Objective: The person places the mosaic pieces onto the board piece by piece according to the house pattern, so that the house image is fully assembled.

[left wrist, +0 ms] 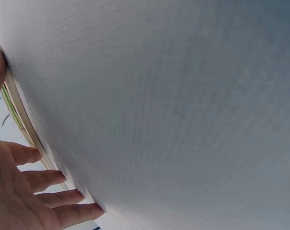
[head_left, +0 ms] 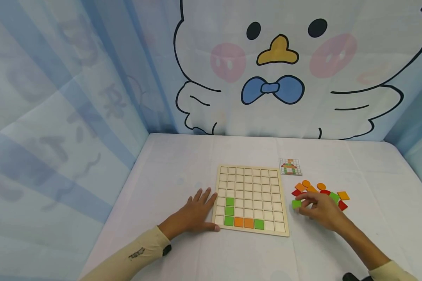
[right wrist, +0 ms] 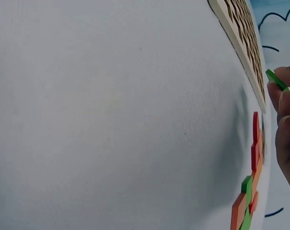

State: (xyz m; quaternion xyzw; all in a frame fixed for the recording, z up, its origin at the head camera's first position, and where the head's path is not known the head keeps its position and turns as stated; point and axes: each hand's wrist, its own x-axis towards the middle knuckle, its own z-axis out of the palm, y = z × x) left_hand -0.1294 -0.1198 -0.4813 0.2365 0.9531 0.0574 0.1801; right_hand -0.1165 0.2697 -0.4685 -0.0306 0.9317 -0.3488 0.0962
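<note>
A wooden grid board (head_left: 251,195) lies on the white table with green and orange square tiles in its lower left cells. My left hand (head_left: 196,212) rests against the board's left edge, fingers spread and straight; in the left wrist view its fingertips touch the rim. My right hand (head_left: 320,208) pinches a green square tile (head_left: 296,204) between thumb and fingers, just right of the board. The right wrist view shows that green tile (right wrist: 277,80) raised off the table. Around and partly beneath the right hand lies a pile of loose tiles (head_left: 343,195) in orange, red and green, some of them hidden.
A small pattern card (head_left: 290,166) with a coloured grid picture lies beyond the board's upper right corner. Behind the table hangs a cloth backdrop (head_left: 274,117) with a cartoon figure. A blue and white curtain (head_left: 56,156) hangs at the left.
</note>
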